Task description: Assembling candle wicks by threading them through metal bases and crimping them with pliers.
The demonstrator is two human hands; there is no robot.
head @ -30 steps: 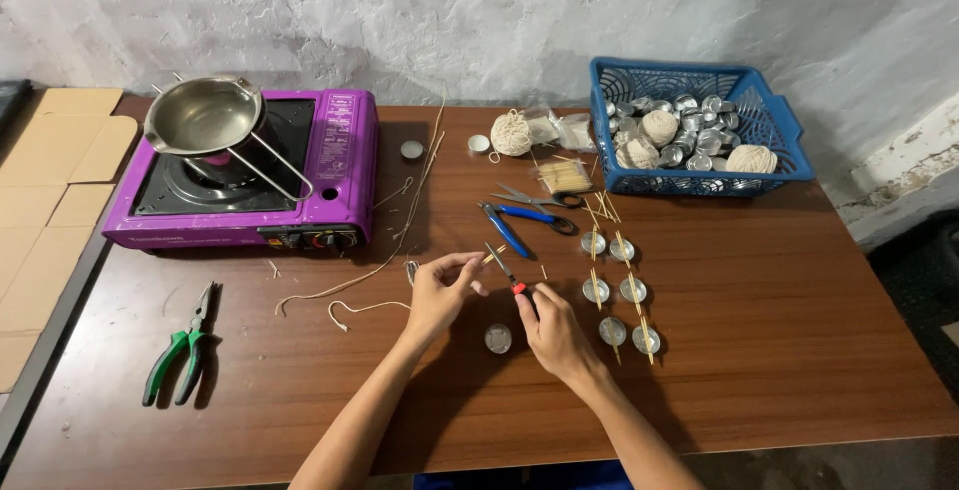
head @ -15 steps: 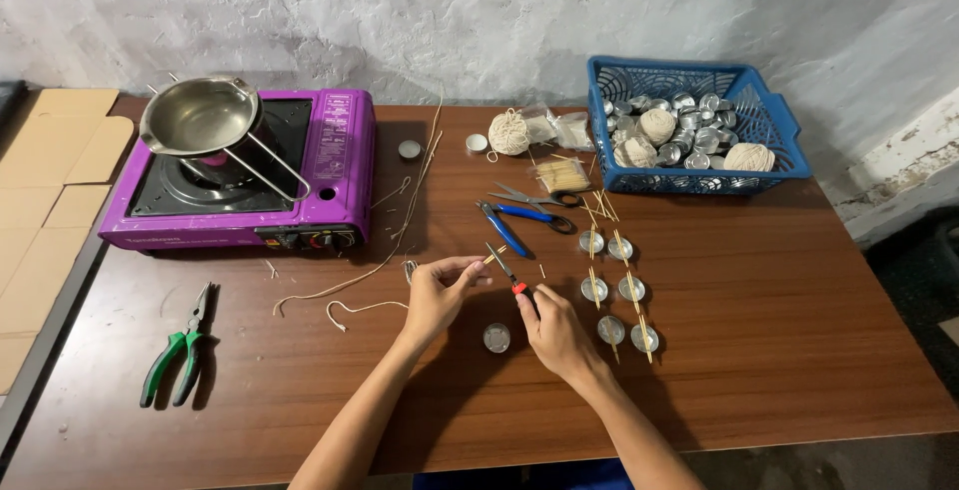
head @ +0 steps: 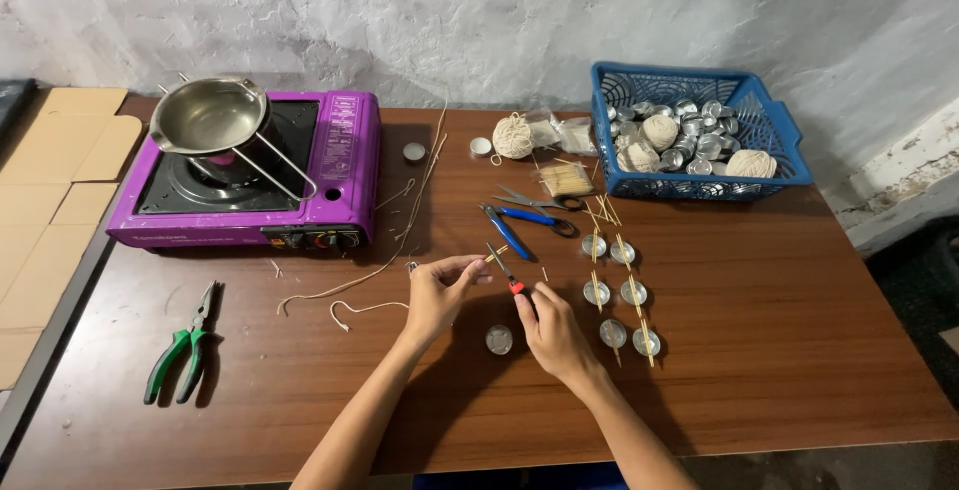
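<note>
Wooden table (head: 779, 350) against a rough whitewashed wall (head: 499, 10). At centre, the left hand (head: 440, 295) pinches a small wick piece (head: 494, 250); the right hand (head: 549, 330) grips a red-handled tool (head: 509, 278). A small metal cup (head: 498, 339) sits between them. Purple stove (head: 250, 175) at ten o'clock, blue basket (head: 694, 130) at two.

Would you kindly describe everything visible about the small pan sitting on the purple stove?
The small pan looks like shiny steel: a round, shallow bowl with a pouring lip and a long wire-loop handle slanting toward the table's front. It appears empty and sits upright on the burner of the purple stove, at the table's far left. Neither hand touches it.
</note>
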